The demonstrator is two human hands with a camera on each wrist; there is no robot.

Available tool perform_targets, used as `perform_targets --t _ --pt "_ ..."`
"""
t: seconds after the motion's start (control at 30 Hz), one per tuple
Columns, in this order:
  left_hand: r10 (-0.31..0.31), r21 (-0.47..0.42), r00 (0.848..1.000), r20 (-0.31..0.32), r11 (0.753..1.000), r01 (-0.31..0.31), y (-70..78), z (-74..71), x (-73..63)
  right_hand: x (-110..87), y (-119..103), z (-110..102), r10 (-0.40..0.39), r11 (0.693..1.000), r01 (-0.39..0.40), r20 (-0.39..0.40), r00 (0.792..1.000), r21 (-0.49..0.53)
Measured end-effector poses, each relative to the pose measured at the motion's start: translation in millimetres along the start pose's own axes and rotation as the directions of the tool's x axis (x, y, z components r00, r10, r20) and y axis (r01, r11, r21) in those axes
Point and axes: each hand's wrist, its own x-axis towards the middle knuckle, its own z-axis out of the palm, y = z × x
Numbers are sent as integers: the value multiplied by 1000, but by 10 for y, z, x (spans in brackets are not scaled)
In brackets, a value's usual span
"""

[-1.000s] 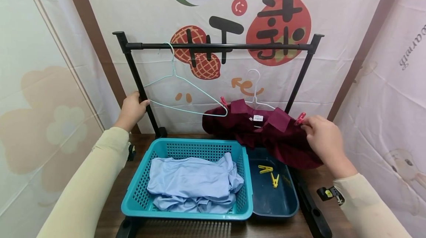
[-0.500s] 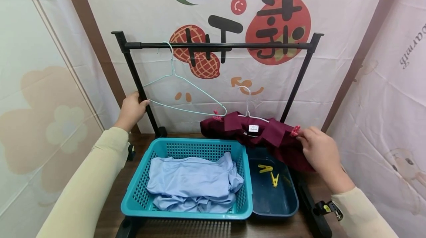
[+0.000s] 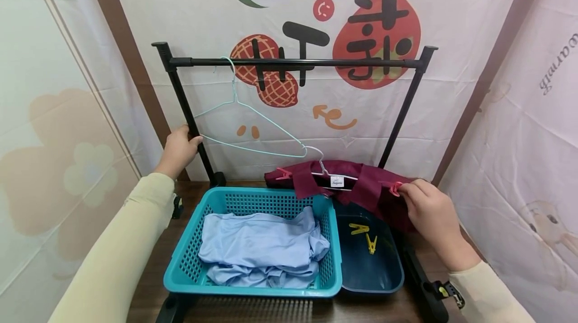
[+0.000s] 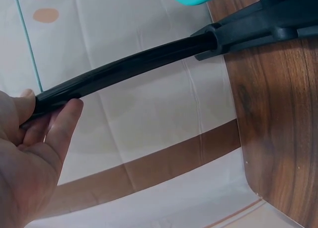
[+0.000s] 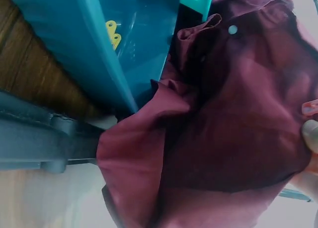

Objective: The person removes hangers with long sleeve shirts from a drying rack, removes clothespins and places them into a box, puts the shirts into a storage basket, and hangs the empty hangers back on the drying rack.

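My left hand [image 3: 177,151] grips the left black post [image 4: 119,66] of a clothes rack. A mint-green wire hanger [image 3: 253,148] hooks over the rack's top bar. Below the right side of that bar, a maroon collared shirt [image 3: 368,182] sits on a white hanger [image 3: 321,162], whose hook leans left and meets the green hanger's corner. A pink clothespin [image 3: 284,174] clips its left shoulder. At the other shoulder my right hand [image 3: 431,210] pinches the shirt right beside a second pink clothespin [image 3: 395,188]. The shirt's lower part hangs behind and beside the dark blue bin.
A turquoise basket [image 3: 253,293] holds a folded light-blue garment [image 3: 264,243]. The dark blue bin [image 3: 372,275] beside it contains two yellow clothespins [image 3: 371,244]. The rack's feet [image 3: 429,295] flank both containers on the wooden table [image 3: 253,313]. Printed curtains hang behind.
My right hand has moved down and slightly left with the shirt. The white hanger's hook has dropped and tipped left to the green hanger. My left hand stays on the post.
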Motion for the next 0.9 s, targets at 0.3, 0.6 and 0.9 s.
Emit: perform_targets --t 0.3,0.6,0.9 --pt "16 -15 1000 -3 1000 -16 -27 7 3 285 -113 -152 -84 996 86 -115 990 19" --pt "9 -44 1000 24 999 -8 -112 2 7 747 -215 -260 -110 994 112 -219 969 -1" --pt "39 -37 999 27 999 -38 -149 16 38 1082 -358 -389 -78 996 90 -357 931 16"
